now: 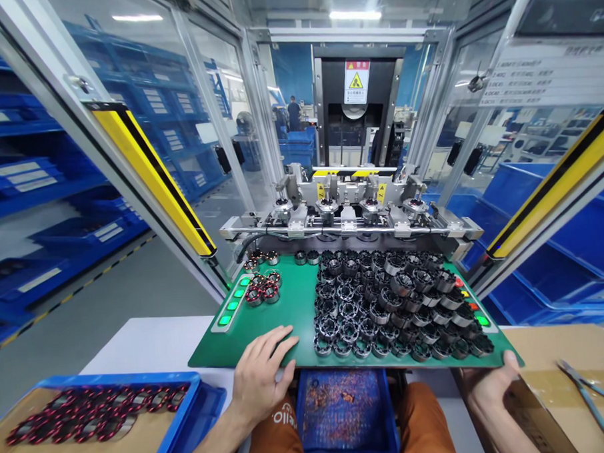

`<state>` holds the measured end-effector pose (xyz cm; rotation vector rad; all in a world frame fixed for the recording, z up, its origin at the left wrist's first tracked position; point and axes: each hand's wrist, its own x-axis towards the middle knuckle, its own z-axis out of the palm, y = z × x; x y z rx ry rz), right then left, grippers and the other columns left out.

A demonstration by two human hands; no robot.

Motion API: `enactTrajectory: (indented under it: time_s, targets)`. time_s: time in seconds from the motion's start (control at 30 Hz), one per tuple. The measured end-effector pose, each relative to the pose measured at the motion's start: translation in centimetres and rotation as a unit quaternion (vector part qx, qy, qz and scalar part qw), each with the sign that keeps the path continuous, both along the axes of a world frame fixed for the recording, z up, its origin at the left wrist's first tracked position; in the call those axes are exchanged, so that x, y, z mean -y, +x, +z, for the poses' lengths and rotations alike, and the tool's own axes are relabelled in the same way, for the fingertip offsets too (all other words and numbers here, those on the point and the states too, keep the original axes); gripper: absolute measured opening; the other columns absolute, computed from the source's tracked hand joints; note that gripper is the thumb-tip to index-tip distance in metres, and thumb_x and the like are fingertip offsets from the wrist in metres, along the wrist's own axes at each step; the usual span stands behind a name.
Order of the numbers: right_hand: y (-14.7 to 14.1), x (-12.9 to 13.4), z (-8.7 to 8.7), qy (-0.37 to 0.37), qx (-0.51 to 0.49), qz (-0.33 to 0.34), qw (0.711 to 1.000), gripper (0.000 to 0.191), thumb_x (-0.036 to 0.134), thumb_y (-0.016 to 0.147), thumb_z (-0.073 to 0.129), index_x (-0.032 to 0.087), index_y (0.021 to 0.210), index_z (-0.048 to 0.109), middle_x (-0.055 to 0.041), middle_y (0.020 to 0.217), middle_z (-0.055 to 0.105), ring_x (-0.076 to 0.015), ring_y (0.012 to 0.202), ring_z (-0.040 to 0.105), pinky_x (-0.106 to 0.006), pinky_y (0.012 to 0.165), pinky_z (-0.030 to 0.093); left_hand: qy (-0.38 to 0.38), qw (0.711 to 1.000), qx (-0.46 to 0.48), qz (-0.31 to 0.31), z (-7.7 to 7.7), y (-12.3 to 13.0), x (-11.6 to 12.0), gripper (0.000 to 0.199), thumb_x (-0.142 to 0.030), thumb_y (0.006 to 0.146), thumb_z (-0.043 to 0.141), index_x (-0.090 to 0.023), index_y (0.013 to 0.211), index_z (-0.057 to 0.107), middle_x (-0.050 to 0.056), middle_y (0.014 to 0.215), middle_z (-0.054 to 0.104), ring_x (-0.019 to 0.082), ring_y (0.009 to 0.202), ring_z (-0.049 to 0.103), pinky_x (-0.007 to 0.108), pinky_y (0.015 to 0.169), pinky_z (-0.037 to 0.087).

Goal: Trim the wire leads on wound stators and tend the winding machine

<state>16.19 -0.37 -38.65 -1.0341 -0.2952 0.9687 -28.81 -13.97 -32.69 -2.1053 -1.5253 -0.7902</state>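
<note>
My left hand (265,371) lies flat near the front edge of the green worktop (296,320), fingers stretched out and holding nothing. At the front right corner, my right hand (491,378) grips the worktop's edge; the thumb shows and the other fingers are hidden below. Between the hands, many bare motor stator cores (380,310) stand in rows, some stacked. Several stators wound with copper wire (265,288) sit at the back left of the worktop. Behind them is a winding machine (348,208) with a row of metal holders.
A blue tray (196,385) with wound stators stands at the left. Below the worktop, a blue bin (390,409) holds copper-coloured scraps. Pliers (582,388) lie on cardboard at the right. Green-lit buttons (233,304) are on the worktop's left side. Yellow-black bars (152,179) flank the machine.
</note>
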Motion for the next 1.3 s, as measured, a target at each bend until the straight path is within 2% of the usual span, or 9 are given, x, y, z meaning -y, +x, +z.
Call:
enactTrajectory:
  time_s: [0.27,0.4,0.57,0.8,1.3]
  targets:
    - [-0.05,-0.05,0.05,-0.009,0.005,0.001,1.000,0.085,0.076,0.064,0.068,0.025,0.132,0.075,-0.0077,0.147,0.073,-0.0417,0.142,0.062,-0.060,0.101,0.068,0.001,1.000,-0.002,0.004,0.06,0.07,-0.03,0.030,-0.032,0.118,0.048,-0.023,0.132,0.072,0.006,0.140,0.078,0.025,0.130,0.068,0.039,0.107,0.049]
    - [0.03,-0.11,-0.20,0.004,0.014,-0.009,1.000,0.081,0.076,0.065,0.068,0.025,0.128,0.076,-0.0078,0.144,0.074,-0.0396,0.137,0.064,-0.058,0.099,0.069,0.000,1.000,-0.001,0.004,0.07,0.07,-0.01,0.030,-0.033,0.118,0.048,-0.023,0.132,0.073,0.006,0.140,0.078,0.025,0.129,0.069,0.040,0.108,0.049]
    - [0.06,-0.14,-0.22,-0.016,0.015,0.003,1.000,0.083,0.079,0.065,0.067,0.026,0.129,0.075,-0.0080,0.139,0.075,-0.0387,0.127,0.067,-0.059,0.095,0.069,0.001,1.000,0.001,0.003,0.08,0.06,0.02,0.030,-0.033,0.117,0.048,-0.024,0.132,0.073,0.006,0.140,0.078,0.025,0.129,0.069,0.039,0.107,0.049]
    - [-0.20,0.01,0.28,-0.018,0.015,-0.006,1.000,0.082,0.079,0.063,0.069,0.025,0.125,0.075,-0.0093,0.137,0.075,-0.0391,0.127,0.066,-0.060,0.096,0.068,0.001,1.000,0.003,0.004,0.06,0.05,0.02,0.030,-0.033,0.118,0.048,-0.024,0.132,0.073,0.006,0.140,0.078,0.025,0.129,0.070,0.039,0.107,0.049]
    - [0.21,-0.14,-0.30,0.011,-0.001,-0.015,1.000,0.074,0.070,0.070,0.069,0.024,0.128,0.074,-0.0065,0.135,0.075,-0.0336,0.125,0.068,-0.052,0.099,0.068,0.003,1.000,-0.003,0.002,0.33,0.12,-0.01,0.030,-0.032,0.117,0.048,-0.024,0.132,0.073,0.006,0.139,0.079,0.025,0.128,0.070,0.040,0.105,0.050]
